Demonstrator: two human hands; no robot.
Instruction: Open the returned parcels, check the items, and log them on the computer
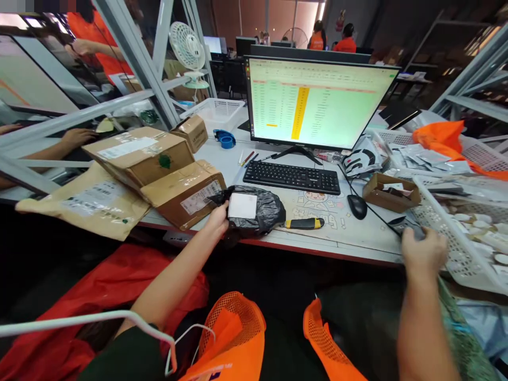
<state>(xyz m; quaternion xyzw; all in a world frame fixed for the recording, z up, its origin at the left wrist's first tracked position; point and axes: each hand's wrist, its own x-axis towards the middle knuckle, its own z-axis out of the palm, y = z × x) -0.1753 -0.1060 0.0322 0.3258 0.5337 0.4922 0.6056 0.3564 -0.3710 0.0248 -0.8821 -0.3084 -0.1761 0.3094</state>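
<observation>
My left hand [218, 221] is closed on the left end of a black plastic-wrapped parcel [270, 209] at the table's front edge. A white label [243, 206] faces up on the parcel. Just right of it lies a utility knife [305, 224] with a yellow and black handle. At the right, my right hand [424, 251], slightly blurred, is closed round a dark grey handheld device [413, 228] that looks like a barcode scanner. A black cable runs toward it past the mouse [357, 206]. My fingers hide most of its body.
Cardboard boxes [182, 193] and a tan mailer bag [87, 203] are piled at the left. A keyboard [291, 177] lies before the monitor [317, 103]. On the right stand a small open box [391, 193] and a white basket [440, 227]. Co-workers sit beyond the metal frame.
</observation>
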